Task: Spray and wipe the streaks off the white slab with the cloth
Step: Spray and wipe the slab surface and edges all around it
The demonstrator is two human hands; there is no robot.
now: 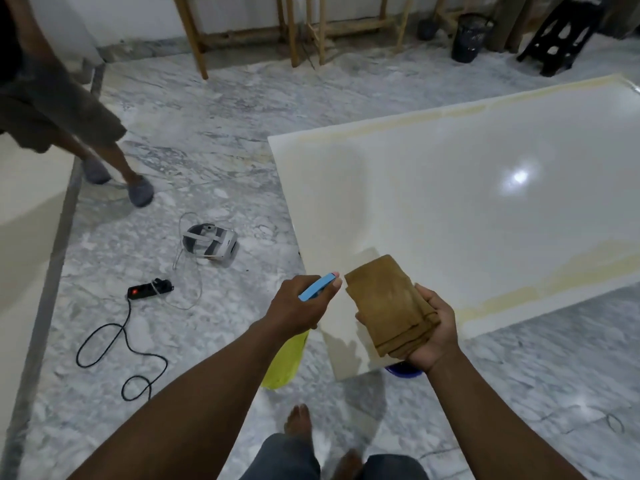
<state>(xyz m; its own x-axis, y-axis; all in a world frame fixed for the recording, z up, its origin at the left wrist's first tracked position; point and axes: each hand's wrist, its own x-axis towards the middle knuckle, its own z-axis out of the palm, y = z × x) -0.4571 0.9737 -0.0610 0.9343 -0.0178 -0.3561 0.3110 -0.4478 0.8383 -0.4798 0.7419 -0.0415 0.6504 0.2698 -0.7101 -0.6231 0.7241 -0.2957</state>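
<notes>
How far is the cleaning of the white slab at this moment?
Done: both tools are picked up. The left hand holds the spray bottle by its blue trigger; the right hand holds the folded brown cloth over the slab's near corner. Left: yellowish streaks still run along the far and near edges of the white slab, and no wet patch shows. It looks barely started.

bare workroom or workshop: marble floor (207, 133); wooden frames (294, 29) along the wall; slab (450, 202) laid flat

No readable text, labels, brands or numbers on anything in view
</notes>
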